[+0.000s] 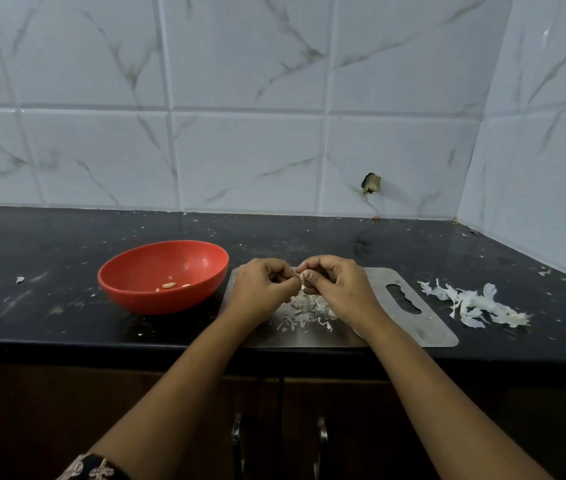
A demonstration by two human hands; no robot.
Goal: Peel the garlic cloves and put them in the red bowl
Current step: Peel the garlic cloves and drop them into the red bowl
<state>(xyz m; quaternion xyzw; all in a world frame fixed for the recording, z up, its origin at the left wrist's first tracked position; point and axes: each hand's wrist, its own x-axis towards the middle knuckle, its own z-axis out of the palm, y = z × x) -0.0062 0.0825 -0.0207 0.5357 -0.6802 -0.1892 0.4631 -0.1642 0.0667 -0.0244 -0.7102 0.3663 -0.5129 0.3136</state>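
Glossy red plastic bowl [163, 276]; matt brushed metal board [409, 306]; polished black stone counter [66, 306]; glossy marbled tiles [240, 81]; papery skins [475, 306].

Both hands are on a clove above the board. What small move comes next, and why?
Probably pull the hanging skin off the clove and drop it on the board. The left hand and right hand both pinch the clove, and skin clings to it, so it isn't ready for the bowl beside them.

Both hands [300, 277] pinch a garlic clove [302, 279] above the board [413, 306].
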